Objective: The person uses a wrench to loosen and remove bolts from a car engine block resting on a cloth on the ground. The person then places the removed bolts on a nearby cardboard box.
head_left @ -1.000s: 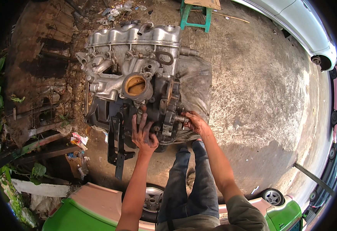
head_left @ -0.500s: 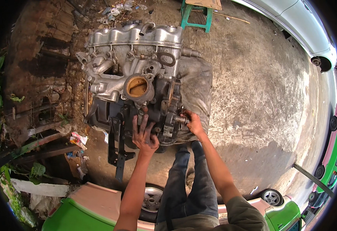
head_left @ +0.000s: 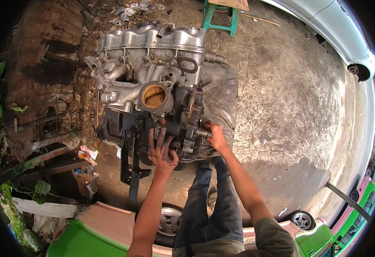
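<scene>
Ok so the engine (head_left: pixel 153 64) is right in front of the person, rocker cover on the far side, round intake opening (head_left: pixel 155 97) facing up. The left hand (head_left: pixel 162 153) lies on the dark near part, fingers spread a bit and pointing away from the body. The right hand (head_left: pixel 216 136) is on the right end with its fingers curled in at a short metal stub (head_left: pixel 202 132). Tips are partly hidden, so I can't tell if they're pinching the stub or something behind it.

My two cents: lean on that left palm as a brace and let the right fingers do the fine work. I'd feel things by hand before putting any force in, stay square to the stub, and wipe off grease if the grip slips. Also mind the knuckles, there's a lot of cast metal close by. And watch the black bracket (head_left: pixel 129 158) sticking out left of the left wrist, easy to snag.

As for brands or labels, I can't make out any on the engine. The green and pink car (head_left: pixel 80 240) behind shows nothing I can read either.
</scene>
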Demonstrator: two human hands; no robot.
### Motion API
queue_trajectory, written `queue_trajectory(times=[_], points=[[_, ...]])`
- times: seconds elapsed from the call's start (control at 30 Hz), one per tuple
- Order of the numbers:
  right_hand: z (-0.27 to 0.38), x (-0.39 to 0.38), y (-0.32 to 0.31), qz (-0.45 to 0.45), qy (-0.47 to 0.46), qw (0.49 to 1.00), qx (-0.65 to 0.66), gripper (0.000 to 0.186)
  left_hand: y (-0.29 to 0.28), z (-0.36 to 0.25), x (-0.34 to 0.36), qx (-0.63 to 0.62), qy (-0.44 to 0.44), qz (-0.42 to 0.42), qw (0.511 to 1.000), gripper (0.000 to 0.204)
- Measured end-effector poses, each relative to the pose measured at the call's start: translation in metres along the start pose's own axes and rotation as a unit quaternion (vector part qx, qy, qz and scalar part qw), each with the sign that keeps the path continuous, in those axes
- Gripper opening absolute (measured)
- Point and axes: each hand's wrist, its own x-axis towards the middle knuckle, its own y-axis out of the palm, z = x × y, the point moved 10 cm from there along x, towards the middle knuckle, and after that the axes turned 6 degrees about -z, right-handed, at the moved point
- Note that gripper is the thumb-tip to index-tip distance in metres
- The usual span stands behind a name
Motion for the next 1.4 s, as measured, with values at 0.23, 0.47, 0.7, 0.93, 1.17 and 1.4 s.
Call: queue_trajectory(times=[0.23,0.47,0.7,0.93,1.17,1.4], points=[[-0.033,0.008,0.008,0.048,0.228,0.942,0.243,0.028,-0.002,-0.002,0.003,-0.004,0.005,-0.008,1.000,0.037],[-0.055,-0.013,0.023,0.004,0.410,0.789,0.458,0.036,0.001,-0.002,0.000,-0.005,0.013,0.001,1.000,0.036],[-0.066,-0.009,0.015,0.084,0.331,0.848,0.405,0.040,0.001,-0.004,0.001,-0.006,0.019,0.002,1.000,0.036],[-0.038,0.007,0.012,0.058,0.141,0.960,0.234,0.049,-0.002,-0.003,0.003,0.004,0.006,-0.010,1.000,0.037],[-0.018,0.016,0.003,0.091,0.082,0.989,0.082,0.050,0.001,-0.003,0.000,-0.001,0.012,0.008,1.000,0.036],[-0.023,0.018,0.006,0.055,0.066,0.991,0.102,0.054,0.003,-0.002,-0.002,-0.008,0.008,0.021,1.000,0.036]])
